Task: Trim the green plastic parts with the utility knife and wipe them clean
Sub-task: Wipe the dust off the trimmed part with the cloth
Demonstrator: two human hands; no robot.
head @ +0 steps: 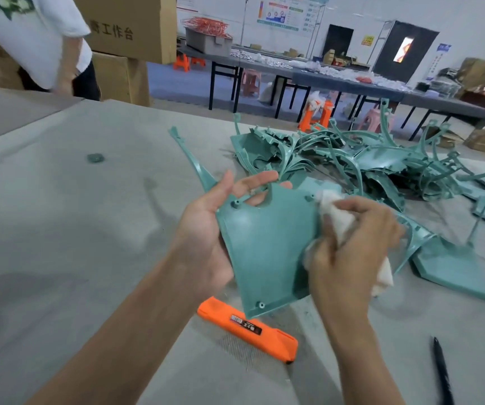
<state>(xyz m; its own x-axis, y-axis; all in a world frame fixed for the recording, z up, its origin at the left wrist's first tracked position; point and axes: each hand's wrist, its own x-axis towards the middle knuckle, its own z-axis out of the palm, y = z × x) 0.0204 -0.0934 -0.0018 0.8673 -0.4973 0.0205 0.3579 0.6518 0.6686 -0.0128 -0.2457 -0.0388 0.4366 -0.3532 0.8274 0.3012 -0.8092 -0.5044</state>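
Orange utility knife (247, 328) lies below green part (267, 244) left grip (206, 229) holds; right grip (349, 252) clutches cloth (337, 217); pile (352, 159) behind.

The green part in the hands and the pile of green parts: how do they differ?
The held green part is lifted off the table, held by the left hand; the pile lies on it, tangled. The right hand presses a white cloth on the held part; no hand touches the pile. Both are the same teal green.
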